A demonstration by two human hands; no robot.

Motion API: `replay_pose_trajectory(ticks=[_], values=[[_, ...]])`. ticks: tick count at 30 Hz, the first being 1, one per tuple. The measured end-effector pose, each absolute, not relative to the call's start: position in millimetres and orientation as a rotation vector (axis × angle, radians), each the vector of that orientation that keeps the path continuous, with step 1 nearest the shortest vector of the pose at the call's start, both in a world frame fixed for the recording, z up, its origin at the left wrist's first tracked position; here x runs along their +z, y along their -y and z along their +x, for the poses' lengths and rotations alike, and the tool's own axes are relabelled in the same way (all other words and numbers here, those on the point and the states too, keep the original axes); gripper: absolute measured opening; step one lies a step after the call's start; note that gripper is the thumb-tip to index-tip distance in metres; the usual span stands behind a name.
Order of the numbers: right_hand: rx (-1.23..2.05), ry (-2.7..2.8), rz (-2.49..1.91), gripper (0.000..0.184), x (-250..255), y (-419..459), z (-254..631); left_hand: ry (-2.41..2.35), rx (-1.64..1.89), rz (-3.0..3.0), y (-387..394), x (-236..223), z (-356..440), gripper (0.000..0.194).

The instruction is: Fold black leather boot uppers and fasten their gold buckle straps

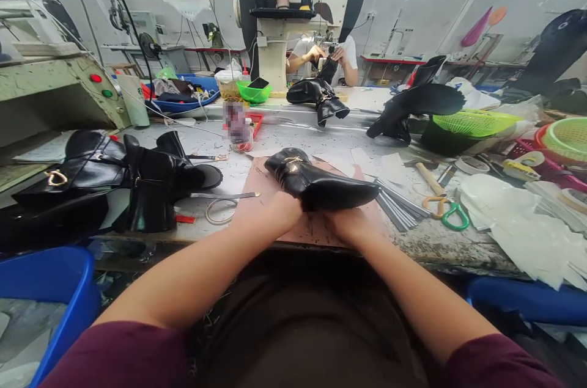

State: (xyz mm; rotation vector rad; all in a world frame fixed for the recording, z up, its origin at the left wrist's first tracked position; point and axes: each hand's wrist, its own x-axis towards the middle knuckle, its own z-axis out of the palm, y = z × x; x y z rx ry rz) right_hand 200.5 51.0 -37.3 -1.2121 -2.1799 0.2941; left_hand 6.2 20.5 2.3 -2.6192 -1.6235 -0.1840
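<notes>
A black leather ankle boot [330,183] with a gold-toned buckle strap lies on its side just above a brownish board [250,195], toe to the right. My left hand [288,208] grips it at the near edge, left of its middle, with the fingers mostly hidden by the leather. Under the foot part, my right hand [351,223] holds the same boot from below, its fingertips also out of sight. A bundle of grey strips [403,204] lies just right of the toe.
More black boots [151,183] are piled at left, beside a coiled ring [221,212]. At right lie green-handled scissors [456,217], a hammer [430,179] and white sheets [509,217]. Across the bench a person [346,58] works at a sewing machine [275,46]. Blue bins [87,290] stand below.
</notes>
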Motion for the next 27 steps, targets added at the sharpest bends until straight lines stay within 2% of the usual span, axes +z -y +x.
replay_pose_trajectory(ticks=[2,3,6,9,10,11,14,18,22,27], values=[[0.227,2.227,-1.128,0.012,-38.7,-41.8,212.6,1.526,-0.17,-2.646,-1.8,1.9,-4.1,0.021],[0.175,2.237,-1.091,0.01,-38.9,-36.1,219.2,1.477,-0.208,-2.643,7.0,-0.7,-9.4,0.023],[-0.008,2.153,-1.057,0.012,-35.4,-22.4,236.3,1.6,-0.662,-2.332,20.1,-15.2,-16.9,0.025],[-0.2,2.113,-1.082,0.02,-21.0,-27.6,243.4,2.113,-0.854,-1.966,8.4,-26.9,-6.0,0.074],[-0.203,2.147,-1.114,0.022,-14.0,-34.0,243.4,2.266,-0.813,-1.907,0.8,-27.0,-0.2,0.081],[-0.173,2.192,-1.156,0.023,-6.5,-41.6,242.5,2.374,-0.75,-1.884,-7.3,-24.0,5.3,0.08],[0.024,2.271,-1.282,0.023,14.4,-59.8,234.6,2.431,-0.618,-1.92,-30.0,4.3,15.0,0.059],[0.25,2.234,-1.313,0.007,27.3,-50.0,208.5,2.253,-0.56,-1.976,-53.0,71.1,23.4,0.037],[0.691,2.117,-1.24,0.005,36.4,-31.8,177.0,2.031,-0.383,-2.188,-75.7,119.9,49.4,0.023],[1.137,1.72,-1.047,0.034,64.2,-47.8,165.0,1.823,-0.11,-2.384,-93.0,127.8,60.4,0.014]])
